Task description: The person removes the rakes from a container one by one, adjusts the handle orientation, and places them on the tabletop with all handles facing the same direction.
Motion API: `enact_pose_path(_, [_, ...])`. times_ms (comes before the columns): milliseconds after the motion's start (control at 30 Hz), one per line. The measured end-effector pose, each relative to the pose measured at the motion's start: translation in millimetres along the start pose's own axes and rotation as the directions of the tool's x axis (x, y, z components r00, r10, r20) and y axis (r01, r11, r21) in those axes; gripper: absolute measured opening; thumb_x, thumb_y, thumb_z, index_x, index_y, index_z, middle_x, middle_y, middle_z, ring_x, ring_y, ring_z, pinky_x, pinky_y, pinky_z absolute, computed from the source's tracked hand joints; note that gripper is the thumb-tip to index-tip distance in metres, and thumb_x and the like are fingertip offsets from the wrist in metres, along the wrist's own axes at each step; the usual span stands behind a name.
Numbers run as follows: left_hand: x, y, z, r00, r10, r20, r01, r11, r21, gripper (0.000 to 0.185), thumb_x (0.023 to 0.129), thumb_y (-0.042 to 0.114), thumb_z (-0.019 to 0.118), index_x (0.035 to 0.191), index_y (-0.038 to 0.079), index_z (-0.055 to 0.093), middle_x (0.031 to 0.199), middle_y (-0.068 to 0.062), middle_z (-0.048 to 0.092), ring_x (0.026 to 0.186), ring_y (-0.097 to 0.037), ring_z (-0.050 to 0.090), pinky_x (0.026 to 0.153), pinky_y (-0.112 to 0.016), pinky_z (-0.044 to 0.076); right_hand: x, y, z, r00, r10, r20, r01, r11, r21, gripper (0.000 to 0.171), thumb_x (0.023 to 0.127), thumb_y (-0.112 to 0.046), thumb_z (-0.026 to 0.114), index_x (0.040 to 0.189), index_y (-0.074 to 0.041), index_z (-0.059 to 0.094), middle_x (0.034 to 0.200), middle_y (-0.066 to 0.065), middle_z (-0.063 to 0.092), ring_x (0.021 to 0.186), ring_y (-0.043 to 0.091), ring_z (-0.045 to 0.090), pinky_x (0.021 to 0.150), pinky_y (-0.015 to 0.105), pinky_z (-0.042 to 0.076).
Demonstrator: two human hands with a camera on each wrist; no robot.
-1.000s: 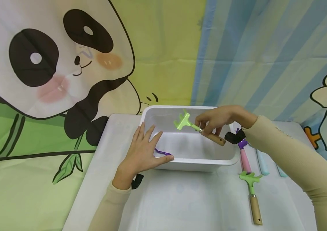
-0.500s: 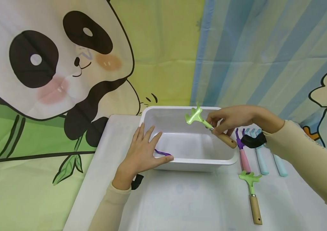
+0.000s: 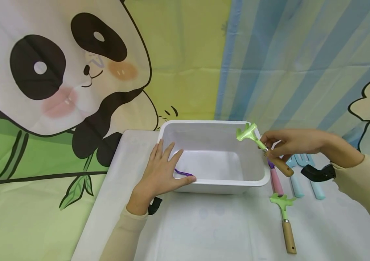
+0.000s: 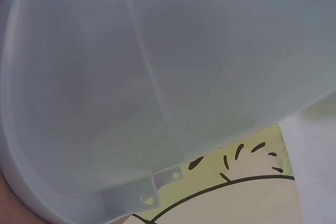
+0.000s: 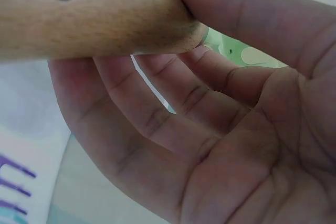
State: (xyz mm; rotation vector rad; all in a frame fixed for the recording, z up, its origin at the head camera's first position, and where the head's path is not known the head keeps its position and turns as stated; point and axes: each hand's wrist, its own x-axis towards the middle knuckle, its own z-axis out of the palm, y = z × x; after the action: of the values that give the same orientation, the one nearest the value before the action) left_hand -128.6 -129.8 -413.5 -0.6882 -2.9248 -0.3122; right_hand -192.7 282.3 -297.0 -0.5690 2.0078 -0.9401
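My right hand (image 3: 297,142) pinches the wooden handle of a small green hand rake (image 3: 247,133) between thumb and fingers. The rake's tined head points left, over the right rim of a white plastic bin (image 3: 224,182). Close up in the right wrist view, the wooden handle (image 5: 105,19) shows a hole near its end. My left hand (image 3: 159,175) rests with spread, straight fingers on the bin's left front corner. A thin purple piece (image 3: 183,173) lies inside the bin, partly hidden by that hand. The left wrist view is filled mostly by the bin's wall (image 4: 210,66).
On the white table (image 3: 204,228), right of the bin, lie a purple rake with a pink handle (image 3: 277,183), a light-blue tool (image 3: 297,186) and a slotted light-blue tool (image 3: 317,189). Nearer the front is a second green rake (image 3: 288,233). A printed cloth (image 3: 185,65) hangs behind.
My right hand has carried the green rake rightward, from above the middle of the bin to its right rim. The left hand has stayed on the bin's corner.
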Motion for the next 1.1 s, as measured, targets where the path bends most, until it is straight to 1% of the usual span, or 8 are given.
enact_pose_path(133, [0.9,0.0,0.8,1.0,-0.002,0.001,0.002,1.0,-0.003,0.105,0.078,0.091,0.039,0.15,0.015,0.048,0.159,-0.018,0.03,0.149,-0.046,0.0,0.119,-0.052,0.0,-15,20,3,0.999,-0.012,-0.037,0.013,1.0,0.023,0.032,0.102,-0.012,0.058,0.126,0.005,0.045,0.11,0.023,0.055,0.093,0.034,0.062,0.077,0.045,0.058])
enact_pose_path(267, [2.0,0.8,1.9,1.0,-0.005,0.006,0.005,1.0,0.003,0.106,0.078,0.092,0.036,0.151,0.016,0.047,0.16,-0.017,0.03,0.149,-0.045,-0.001,0.119,-0.051,-0.001,-32,44,11,0.996,-0.007,-0.093,0.011,0.999,0.037,0.029,0.102,-0.012,0.058,0.124,0.003,0.046,0.111,0.023,0.054,0.091,0.033,0.063,0.077,0.043,0.058])
enact_pose_path(400, [1.8,1.7,2.1,1.0,-0.002,0.01,0.002,1.0,-0.002,0.106,0.078,0.091,0.038,0.151,0.015,0.047,0.16,-0.017,0.03,0.149,-0.046,-0.001,0.119,-0.051,-0.002,-48,69,24,0.986,0.035,-0.164,-0.027,0.998,0.049,0.032,0.102,-0.014,0.058,0.125,0.004,0.045,0.114,0.022,0.053,0.091,0.032,0.064,0.076,0.041,0.058])
enact_pose_path(567, [1.1,2.0,1.4,1.0,0.0,0.013,0.0,1.0,0.001,0.105,0.079,0.09,0.04,0.151,0.015,0.047,0.16,-0.018,0.03,0.149,-0.046,-0.001,0.119,-0.051,-0.001,-63,104,42,0.969,0.094,-0.227,-0.067,0.99,0.124,0.039,0.102,-0.014,0.058,0.129,0.008,0.042,0.114,0.022,0.051,0.091,0.032,0.064,0.076,0.042,0.059])
enact_pose_path(767, [0.2,1.1,1.0,1.0,-0.001,0.007,0.001,1.0,0.002,0.104,0.079,0.09,0.041,0.151,0.014,0.047,0.16,-0.017,0.03,0.149,-0.046,-0.001,0.119,-0.051,-0.001,-72,142,70,0.942,0.183,-0.282,-0.121,0.967,0.223,0.044,0.102,-0.016,0.059,0.131,0.011,0.039,0.112,0.022,0.047,0.094,0.032,0.063,0.076,0.046,0.058])
enact_pose_path(967, [-0.5,0.7,2.5,1.0,-0.001,0.001,0.001,1.0,-0.007,0.105,0.079,0.09,0.04,0.151,0.015,0.047,0.16,-0.017,0.03,0.149,-0.045,-0.001,0.119,-0.052,-0.001,-79,180,97,0.923,0.261,-0.283,-0.163,0.931,0.328,0.045,0.102,-0.016,0.059,0.128,0.014,0.037,0.108,0.021,0.049,0.096,0.032,0.059,0.079,0.052,0.056])
enact_pose_path(1100, [-0.7,-0.1,2.3,1.0,-0.005,0.001,0.005,1.0,-0.012,0.105,0.079,0.091,0.038,0.151,0.015,0.047,0.16,-0.017,0.029,0.149,-0.045,-0.001,0.119,-0.051,-0.001,-83,205,114,0.907,0.317,-0.279,-0.194,0.899,0.392,0.044,0.103,-0.018,0.058,0.126,0.015,0.039,0.108,0.018,0.05,0.096,0.029,0.059,0.079,0.052,0.056])
